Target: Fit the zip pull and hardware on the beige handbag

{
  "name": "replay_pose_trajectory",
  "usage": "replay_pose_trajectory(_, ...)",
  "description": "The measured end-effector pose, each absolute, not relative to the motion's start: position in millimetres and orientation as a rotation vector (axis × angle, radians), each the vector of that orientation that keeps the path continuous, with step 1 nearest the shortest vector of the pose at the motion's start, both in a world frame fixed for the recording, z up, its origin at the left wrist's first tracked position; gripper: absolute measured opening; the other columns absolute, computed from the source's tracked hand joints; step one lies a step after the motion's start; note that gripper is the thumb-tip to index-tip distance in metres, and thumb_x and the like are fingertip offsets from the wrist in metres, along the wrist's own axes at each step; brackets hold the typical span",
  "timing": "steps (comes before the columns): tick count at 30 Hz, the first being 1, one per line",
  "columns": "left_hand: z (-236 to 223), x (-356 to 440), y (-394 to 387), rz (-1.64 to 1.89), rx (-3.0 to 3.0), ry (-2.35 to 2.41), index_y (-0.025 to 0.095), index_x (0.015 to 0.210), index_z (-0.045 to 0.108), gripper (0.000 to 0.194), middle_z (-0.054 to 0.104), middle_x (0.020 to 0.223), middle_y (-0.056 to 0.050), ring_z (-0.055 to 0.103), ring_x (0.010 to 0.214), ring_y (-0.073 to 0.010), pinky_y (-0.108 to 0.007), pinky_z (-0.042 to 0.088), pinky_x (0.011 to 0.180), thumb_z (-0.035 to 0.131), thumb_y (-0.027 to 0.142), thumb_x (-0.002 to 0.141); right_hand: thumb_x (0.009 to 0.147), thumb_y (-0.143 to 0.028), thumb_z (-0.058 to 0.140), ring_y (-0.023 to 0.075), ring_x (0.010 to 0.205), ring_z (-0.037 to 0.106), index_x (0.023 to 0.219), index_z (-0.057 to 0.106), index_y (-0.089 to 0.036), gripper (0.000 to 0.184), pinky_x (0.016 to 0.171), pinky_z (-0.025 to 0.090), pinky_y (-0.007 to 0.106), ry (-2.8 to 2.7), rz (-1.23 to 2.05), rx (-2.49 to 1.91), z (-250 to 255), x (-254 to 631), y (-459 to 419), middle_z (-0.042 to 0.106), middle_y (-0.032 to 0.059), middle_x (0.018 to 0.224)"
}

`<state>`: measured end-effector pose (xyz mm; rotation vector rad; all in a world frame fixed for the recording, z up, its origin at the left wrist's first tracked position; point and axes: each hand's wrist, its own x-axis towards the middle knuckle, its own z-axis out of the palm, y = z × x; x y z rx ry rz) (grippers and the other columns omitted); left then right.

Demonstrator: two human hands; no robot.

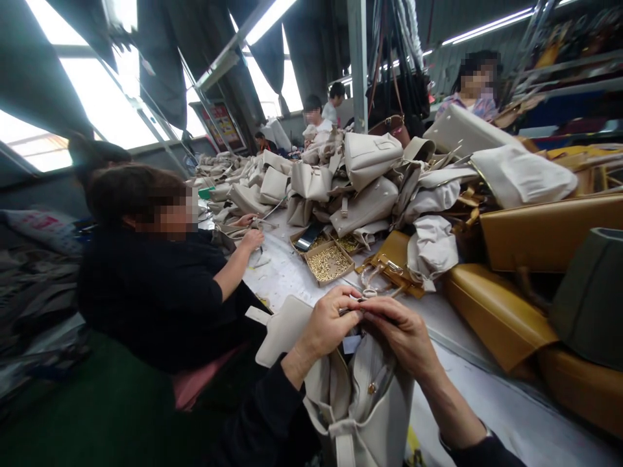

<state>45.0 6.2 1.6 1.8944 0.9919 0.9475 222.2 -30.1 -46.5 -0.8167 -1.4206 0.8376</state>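
A cream handbag [389, 415] stands open in front of me, its flap [287, 327] folded out to the left. My left hand [328, 324] and my right hand [402, 331] meet above the bag's far edge, fingertips pinched together. What lies between those fingertips is too small and covered to make out. Just beyond them shows a pale ring-shaped piece [370, 294]. Inside the bag I see a grey lining, a small white tag [351, 344] and a gold-coloured zip pull [372, 388].
Beyond my hands, a cardboard tray [318, 280] holds small gold fittings, with a phone [309, 237] beside it. Cream bags [372, 159] pile up behind. Mustard bags [501, 311] lie to the right. On the left a co-worker [156, 279] works at the same table [277, 259].
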Motion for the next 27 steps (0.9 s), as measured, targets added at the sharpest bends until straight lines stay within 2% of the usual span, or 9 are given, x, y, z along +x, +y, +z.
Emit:
replay_pose_trajectory(4, 2.7, 44.0, 4.9, 0.952, 1.815, 1.056, 0.02, 0.079, 0.08, 0.008, 0.07, 0.111, -0.007, 0.066, 0.109, -0.0213, -0.031, 0.047, 0.1, 0.073, 0.015, 0.08, 0.098, -0.025, 0.069, 0.0191, 0.096, 0.072, 0.125, 0.071, -0.033, 0.029, 0.087, 0.056, 0.031, -1.338, 0.962, -0.835, -48.6, 218.6, -27.6, 0.077, 0.002, 0.107)
replay_pose_trajectory(7, 3.8, 43.5, 5.7, 0.933, 1.749, 1.121, 0.019, 0.076, 0.08, 0.007, 0.07, 0.108, -0.007, 0.066, 0.105, -0.0213, -0.032, 0.047, 0.1, 0.074, 0.017, 0.079, 0.097, -0.024, 0.069, 0.0197, 0.096, 0.071, 0.118, 0.073, -0.03, 0.022, 0.087, 0.056, 0.031, -1.379, 0.942, -0.821, -46.9, 217.6, -25.5, 0.076, 0.003, 0.105)
replay_pose_trajectory(9, 4.0, 42.9, 7.5, 0.914, 1.724, 1.152, 0.019, 0.074, 0.08, 0.006, 0.07, 0.107, -0.008, 0.066, 0.102, -0.0213, -0.033, 0.047, 0.099, 0.075, 0.017, 0.078, 0.098, -0.02, 0.066, 0.0201, 0.102, 0.07, 0.112, 0.076, -0.029, 0.019, 0.091, 0.054, 0.031, -1.483, 0.835, -0.801, -44.8, 218.1, -24.4, 0.075, 0.0044, 0.109)
replay_pose_trajectory(11, 3.3, 42.0, 9.2, 0.896, 1.703, 1.162, 0.019, 0.073, 0.08, 0.005, 0.069, 0.105, -0.008, 0.066, 0.101, -0.0217, -0.033, 0.047, 0.098, 0.076, 0.015, 0.075, 0.1, -0.016, 0.06, 0.0193, 0.105, 0.068, 0.113, 0.076, -0.029, 0.024, 0.09, 0.054, 0.029, -1.574, 0.743, -0.775, -43.0, 219.4, -23.7, 0.073, 0.005, 0.112)
replay_pose_trajectory(14, 1.3, 40.3, 8.8, 0.879, 1.696, 1.147, 0.019, 0.073, 0.08, 0.005, 0.069, 0.104, -0.008, 0.066, 0.102, -0.022, -0.033, 0.048, 0.096, 0.077, 0.016, 0.074, 0.101, -0.011, 0.054, 0.0177, 0.1, 0.069, 0.119, 0.073, -0.03, 0.032, 0.083, 0.055, 0.027, -1.699, 0.62, -0.761, -41.5, 222.8, -23.2, 0.072, 0.0054, 0.11)
replay_pose_trajectory(19, -1.6, 38.3, 3.6, 0.94, 1.779, 1.095, 0.02, 0.074, 0.078, 0.012, 0.068, 0.114, -0.007, 0.064, 0.111, -0.0212, -0.032, 0.045, 0.103, 0.069, 0.013, 0.079, 0.103, -0.01, 0.051, 0.0182, 0.089, 0.07, 0.12, 0.071, -0.025, 0.03, 0.075, 0.055, 0.029, -1.935, 0.197, -0.791, -38.8, 231.0, -23.4, 0.075, 0.0064, 0.102)
replay_pose_trajectory(24, -2.3, 41.3, 2.8, 0.972, 1.779, 1.144, 0.019, 0.074, 0.077, 0.015, 0.067, 0.108, -0.007, 0.065, 0.107, -0.0201, -0.032, 0.047, 0.101, 0.067, 0.009, 0.078, 0.108, -0.019, 0.047, 0.0234, 0.101, 0.072, 0.127, 0.067, -0.02, 0.028, 0.084, 0.057, 0.036, -2.04, -0.071, -0.8, -39.1, 234.9, -26.4, 0.076, 0.0112, 0.112)
replay_pose_trajectory(27, -1.8, 45.8, 2.2, 1.004, 1.759, 1.198, 0.019, 0.072, 0.077, 0.016, 0.068, 0.107, -0.006, 0.065, 0.105, -0.0199, -0.034, 0.048, 0.101, 0.068, 0.007, 0.077, 0.108, -0.02, 0.046, 0.0247, 0.105, 0.072, 0.127, 0.068, -0.022, 0.029, 0.088, 0.058, 0.039, -1.992, -0.136, -0.837, -43.3, 233.6, -27.2, 0.076, 0.011, 0.116)
